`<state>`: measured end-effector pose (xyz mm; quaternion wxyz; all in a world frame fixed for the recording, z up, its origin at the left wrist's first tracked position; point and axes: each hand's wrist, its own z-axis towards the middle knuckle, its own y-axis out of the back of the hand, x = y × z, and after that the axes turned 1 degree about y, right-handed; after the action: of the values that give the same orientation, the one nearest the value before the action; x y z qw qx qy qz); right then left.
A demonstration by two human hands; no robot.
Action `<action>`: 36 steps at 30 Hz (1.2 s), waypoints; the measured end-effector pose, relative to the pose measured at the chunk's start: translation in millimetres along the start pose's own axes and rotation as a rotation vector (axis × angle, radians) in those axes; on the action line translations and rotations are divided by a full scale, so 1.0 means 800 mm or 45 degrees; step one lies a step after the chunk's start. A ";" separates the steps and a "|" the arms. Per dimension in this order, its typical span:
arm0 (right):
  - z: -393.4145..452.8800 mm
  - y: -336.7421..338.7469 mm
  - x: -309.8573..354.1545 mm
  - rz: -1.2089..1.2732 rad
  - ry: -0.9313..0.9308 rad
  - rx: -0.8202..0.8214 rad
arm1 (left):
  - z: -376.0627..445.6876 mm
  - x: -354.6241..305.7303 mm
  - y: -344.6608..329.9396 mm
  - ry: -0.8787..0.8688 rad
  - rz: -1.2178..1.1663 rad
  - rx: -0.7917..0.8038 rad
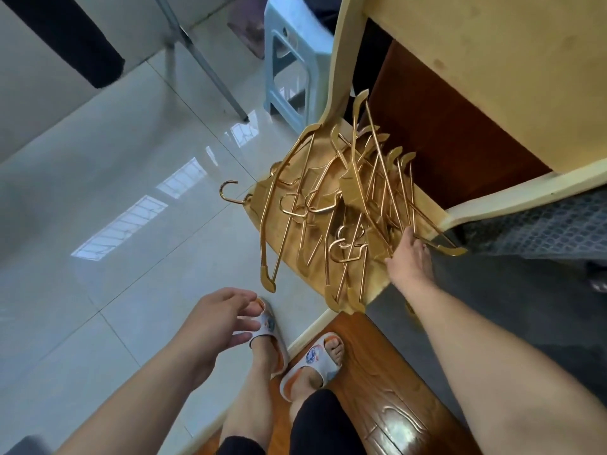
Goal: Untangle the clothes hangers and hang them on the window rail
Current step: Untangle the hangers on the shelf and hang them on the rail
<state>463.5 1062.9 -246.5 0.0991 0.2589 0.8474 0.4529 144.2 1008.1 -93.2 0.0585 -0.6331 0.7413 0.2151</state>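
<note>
Reaching into the far-right edge of the tangled pile of gold metal clothes hangers [341,205], the right hand [409,257] has its fingers among the hanger bars; whether they curl round one cannot be told from here. The pile lies on a small yellow wooden stand [295,165], with hooks and shoulder ends sticking out over its rim. One hanger hook [228,192] juts out past the stand's left edge. The left hand [213,326] hovers near the stand's near-left corner, fingers loosely spread, holding nothing. Below the stand, two feet in white slippers [312,362] straddle the line between grey tile floor [115,241] and brown wood flooring [377,389].
</note>
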 end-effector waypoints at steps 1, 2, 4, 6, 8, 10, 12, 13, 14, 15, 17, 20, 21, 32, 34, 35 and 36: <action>0.001 0.001 0.000 0.004 0.000 -0.002 | -0.001 0.003 0.001 0.012 0.002 0.001; 0.003 0.002 0.000 0.030 -0.005 -0.011 | -0.003 0.005 0.001 0.015 0.009 0.006; 0.006 0.004 -0.001 0.109 0.007 -0.019 | -0.005 0.009 0.001 0.006 0.018 0.014; 0.002 0.013 -0.001 0.186 0.015 0.022 | -0.007 0.010 -0.001 0.008 0.037 0.020; -0.015 0.024 -0.001 0.297 0.007 0.067 | -0.012 0.013 -0.004 0.009 0.040 0.046; -0.044 0.033 0.002 0.413 -0.014 0.115 | -0.018 0.016 -0.010 0.007 0.041 0.082; -0.084 0.035 0.006 0.534 0.000 0.209 | -0.023 0.019 -0.018 -0.003 0.032 0.139; -0.108 0.038 0.010 0.624 0.005 0.285 | -0.025 0.020 -0.021 -0.010 0.028 0.171; -0.133 0.039 0.017 0.721 0.015 0.379 | -0.026 0.022 -0.025 -0.025 0.027 0.207; -0.161 0.041 0.024 0.814 0.041 0.488 | -0.028 0.025 -0.028 -0.043 0.018 0.254; -0.215 0.043 0.047 1.002 0.138 0.720 | -0.031 0.026 -0.033 -0.076 -0.029 0.391; -0.279 0.026 0.091 1.340 0.255 1.064 | -0.032 0.020 -0.037 -0.077 -0.225 0.486; -0.291 0.016 0.105 1.355 0.269 1.113 | -0.031 0.016 -0.036 -0.072 -0.284 0.438; -0.149 -0.037 -0.003 0.318 -0.017 0.102 | -0.006 0.046 0.033 0.018 -0.119 -0.238; -0.115 -0.039 -0.054 0.020 -0.087 -0.080 | -0.001 0.057 0.037 0.062 -0.183 -0.241; -0.103 -0.039 -0.073 -0.090 -0.118 -0.075 | 0.000 0.060 0.038 0.074 -0.213 -0.247; -0.092 -0.044 -0.086 -0.137 -0.163 -0.024 | 0.003 0.064 0.038 0.087 -0.240 -0.256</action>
<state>480.3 957.9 -237.9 0.1796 0.2403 0.8477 0.4375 104.7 965.9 -106.4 -0.0104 -0.7096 0.6547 0.2602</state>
